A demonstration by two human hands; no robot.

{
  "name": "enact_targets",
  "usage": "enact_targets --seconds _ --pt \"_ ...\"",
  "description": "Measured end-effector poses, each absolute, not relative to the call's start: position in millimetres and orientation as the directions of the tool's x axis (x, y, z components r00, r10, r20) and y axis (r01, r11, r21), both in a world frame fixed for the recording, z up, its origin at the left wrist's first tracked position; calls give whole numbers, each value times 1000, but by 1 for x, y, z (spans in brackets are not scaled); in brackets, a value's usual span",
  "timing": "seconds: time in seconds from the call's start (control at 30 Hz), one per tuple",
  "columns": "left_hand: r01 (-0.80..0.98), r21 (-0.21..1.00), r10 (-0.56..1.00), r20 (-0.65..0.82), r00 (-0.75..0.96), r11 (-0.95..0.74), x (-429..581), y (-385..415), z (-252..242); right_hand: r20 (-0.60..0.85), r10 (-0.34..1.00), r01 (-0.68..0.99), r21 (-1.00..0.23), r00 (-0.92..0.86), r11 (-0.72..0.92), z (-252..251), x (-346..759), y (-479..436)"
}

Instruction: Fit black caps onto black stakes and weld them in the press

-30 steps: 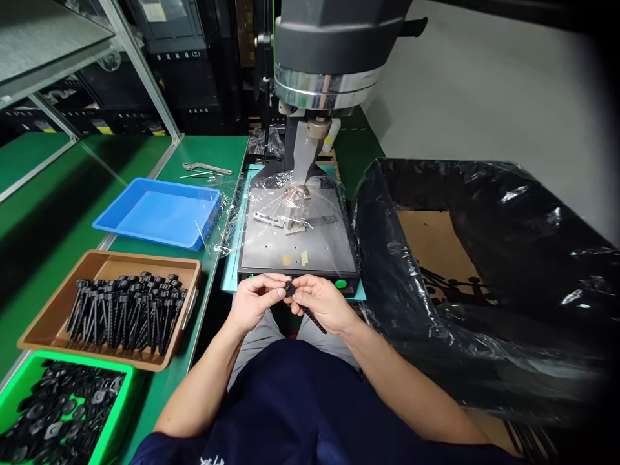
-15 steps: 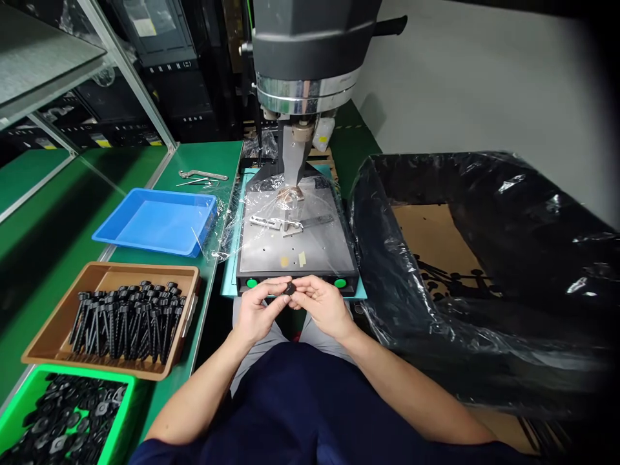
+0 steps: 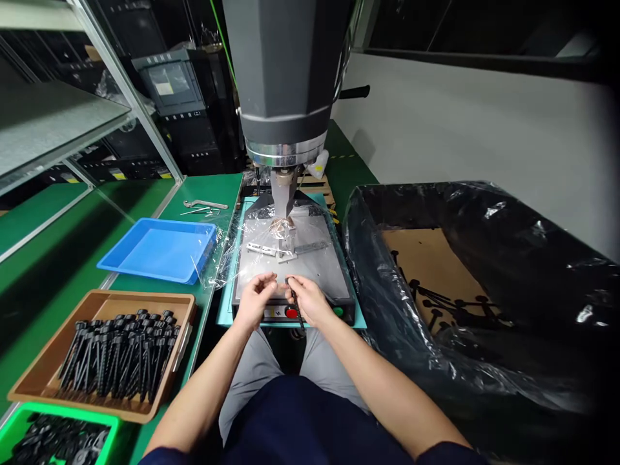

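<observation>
In my right hand (image 3: 307, 300) a slim black ribbed rod (image 3: 297, 309) with a wider head is pinched between thumb and fingers. Its shaft hangs down toward my lap. My left hand (image 3: 259, 298) is just to the left, fingers curved and thumb a little apart; I see nothing held in it. Both hands are over the front edge of the press's metal plate (image 3: 310, 274). Behind them, a fixture (image 3: 286, 245) partly wrapped in clear film stands under the press's metal tool (image 3: 282, 194).
To the left are a blue tray (image 3: 159, 248), a brown tray (image 3: 94, 298) of similar black rods and a green bin (image 3: 116, 423) of black round parts. A wrench (image 3: 208, 205) lies farther back. A black-lined box (image 3: 387, 310) at right holds several rods. Red (image 3: 291, 312) and green (image 3: 338, 312) buttons face me.
My hands have moved slightly apart; the rod, seen end-on between both hands before, now hangs from my right hand. The view has tilted upward.
</observation>
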State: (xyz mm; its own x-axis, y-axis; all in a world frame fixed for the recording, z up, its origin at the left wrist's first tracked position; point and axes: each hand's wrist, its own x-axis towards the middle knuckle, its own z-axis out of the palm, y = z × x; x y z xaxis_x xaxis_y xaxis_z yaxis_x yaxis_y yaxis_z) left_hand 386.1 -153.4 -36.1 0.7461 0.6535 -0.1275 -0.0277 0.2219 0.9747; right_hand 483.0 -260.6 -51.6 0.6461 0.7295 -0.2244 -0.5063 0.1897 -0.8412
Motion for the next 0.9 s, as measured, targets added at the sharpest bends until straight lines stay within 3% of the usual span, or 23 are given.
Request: enact_targets --seconds 0.2,0.33,0.5,0.6,0.9 --pt "-167 667 497 -342 797 726 443 -123 -20 -95 553 -419 -761 828 496 -45 520 -213" --pt "-305 494 524 -400 752 814 456 -118 -10 0 458 -288 -777 889 560 -42 540 -201" --pt "-394 558 652 -399 644 730 458 -126 -3 252 429 66 -913 867 402 -39 567 -199" --pt "-383 609 677 -371 636 694 457 -128 0 347 394 260 -930 851 258 -38 583 -195" --pt "-387 662 693 -284 663 642 458 -125 -1 335 430 277 -941 838 192 -36 598 -163"
